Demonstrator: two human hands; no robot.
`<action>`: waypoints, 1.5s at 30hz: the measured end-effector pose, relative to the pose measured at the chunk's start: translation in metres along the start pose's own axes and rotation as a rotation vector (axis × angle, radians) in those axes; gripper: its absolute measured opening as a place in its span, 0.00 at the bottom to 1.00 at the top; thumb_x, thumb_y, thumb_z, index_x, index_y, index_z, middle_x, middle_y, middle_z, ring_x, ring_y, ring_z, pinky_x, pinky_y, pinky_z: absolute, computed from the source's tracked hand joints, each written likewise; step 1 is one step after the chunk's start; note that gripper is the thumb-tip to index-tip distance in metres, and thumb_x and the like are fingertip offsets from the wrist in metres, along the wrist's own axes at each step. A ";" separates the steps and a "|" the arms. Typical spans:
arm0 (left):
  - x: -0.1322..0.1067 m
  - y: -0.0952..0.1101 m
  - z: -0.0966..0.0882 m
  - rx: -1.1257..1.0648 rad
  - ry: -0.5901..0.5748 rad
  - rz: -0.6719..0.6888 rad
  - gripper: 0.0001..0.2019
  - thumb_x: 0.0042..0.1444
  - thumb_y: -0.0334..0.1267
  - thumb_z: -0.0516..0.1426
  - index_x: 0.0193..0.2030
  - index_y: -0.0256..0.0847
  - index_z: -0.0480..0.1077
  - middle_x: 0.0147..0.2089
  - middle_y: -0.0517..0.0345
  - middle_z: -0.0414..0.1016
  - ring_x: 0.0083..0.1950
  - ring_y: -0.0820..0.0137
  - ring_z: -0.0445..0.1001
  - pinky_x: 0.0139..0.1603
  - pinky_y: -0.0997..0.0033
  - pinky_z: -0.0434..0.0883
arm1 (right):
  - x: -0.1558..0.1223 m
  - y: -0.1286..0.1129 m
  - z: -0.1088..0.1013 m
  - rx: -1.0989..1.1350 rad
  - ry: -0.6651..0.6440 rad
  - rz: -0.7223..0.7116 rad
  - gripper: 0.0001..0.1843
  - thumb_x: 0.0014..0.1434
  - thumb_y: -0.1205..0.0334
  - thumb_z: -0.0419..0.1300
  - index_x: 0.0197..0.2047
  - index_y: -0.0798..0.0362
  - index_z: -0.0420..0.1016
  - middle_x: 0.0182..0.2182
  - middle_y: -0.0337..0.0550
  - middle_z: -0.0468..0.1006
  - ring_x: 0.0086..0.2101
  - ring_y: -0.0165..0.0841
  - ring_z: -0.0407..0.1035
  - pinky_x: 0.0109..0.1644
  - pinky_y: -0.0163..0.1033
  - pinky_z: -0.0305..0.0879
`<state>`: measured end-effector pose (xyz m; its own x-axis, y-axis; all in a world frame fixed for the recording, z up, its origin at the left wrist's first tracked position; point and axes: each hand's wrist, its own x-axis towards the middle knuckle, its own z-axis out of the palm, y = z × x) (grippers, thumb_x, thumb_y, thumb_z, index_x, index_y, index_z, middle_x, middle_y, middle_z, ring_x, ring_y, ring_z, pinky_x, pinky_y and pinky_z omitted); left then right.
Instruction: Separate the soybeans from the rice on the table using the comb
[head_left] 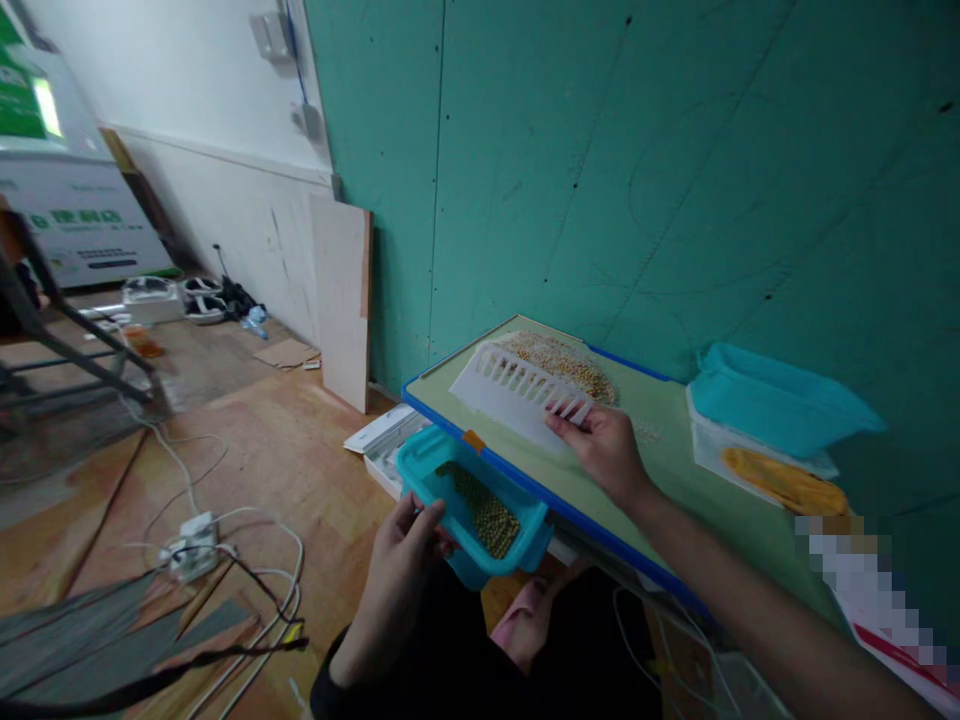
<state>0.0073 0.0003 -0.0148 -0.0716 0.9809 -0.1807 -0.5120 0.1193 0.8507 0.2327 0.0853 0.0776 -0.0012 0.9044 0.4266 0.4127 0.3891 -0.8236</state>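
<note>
Pinched at one end by the right hand (606,448), the white slotted scraper (499,402) is held near the table's (675,480) front edge, roughly parallel lengthwise, slots toward the grain pile (566,358); the turquoise bin (421,466) is rim-pinched by the left hand (403,545).

On the white banner (52,238) at the far left, large green Chinese characters appear to read 便利店, preceded by a rounded mark that might be a letter or a digit. The smaller dark lines beneath, and the dark rounded bar (112,265), are too blurred to read. The green sign (16,105) above cannot be made out.
</note>
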 end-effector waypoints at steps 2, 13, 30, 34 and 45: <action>0.001 -0.001 -0.002 -0.005 -0.005 0.001 0.15 0.48 0.48 0.68 0.28 0.39 0.71 0.20 0.62 0.72 0.22 0.74 0.69 0.25 0.75 0.66 | 0.019 0.012 -0.006 -0.041 0.029 0.005 0.14 0.51 0.54 0.66 0.34 0.57 0.83 0.32 0.48 0.85 0.35 0.42 0.79 0.40 0.43 0.74; 0.006 0.001 -0.015 -0.006 0.022 0.012 0.14 0.48 0.45 0.68 0.27 0.39 0.71 0.20 0.62 0.72 0.21 0.74 0.69 0.23 0.77 0.66 | 0.057 0.046 0.001 -0.057 -0.095 0.138 0.18 0.46 0.51 0.70 0.32 0.60 0.83 0.29 0.48 0.83 0.31 0.40 0.77 0.35 0.41 0.72; 0.008 0.006 -0.020 0.012 0.039 0.032 0.14 0.48 0.46 0.68 0.28 0.39 0.72 0.21 0.62 0.73 0.22 0.74 0.70 0.25 0.76 0.68 | 0.055 0.031 0.009 -0.012 -0.142 0.099 0.18 0.47 0.51 0.70 0.34 0.59 0.84 0.29 0.47 0.83 0.31 0.39 0.77 0.34 0.39 0.71; 0.008 0.008 -0.019 0.006 0.019 0.037 0.14 0.49 0.46 0.68 0.27 0.39 0.71 0.21 0.62 0.73 0.23 0.73 0.70 0.26 0.75 0.68 | 0.054 0.033 0.014 -0.065 -0.104 0.090 0.17 0.48 0.52 0.69 0.33 0.59 0.84 0.28 0.47 0.83 0.31 0.40 0.77 0.33 0.38 0.70; 0.010 0.011 -0.020 0.030 0.059 0.040 0.14 0.48 0.45 0.68 0.28 0.40 0.71 0.21 0.63 0.73 0.22 0.74 0.70 0.25 0.76 0.67 | 0.055 0.027 0.034 -0.059 -0.122 0.102 0.09 0.50 0.61 0.68 0.33 0.59 0.83 0.29 0.47 0.84 0.30 0.38 0.78 0.30 0.35 0.69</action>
<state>-0.0164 0.0078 -0.0176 -0.1422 0.9744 -0.1743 -0.4819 0.0857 0.8720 0.2125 0.1512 0.0661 -0.0654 0.9547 0.2904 0.4691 0.2862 -0.8355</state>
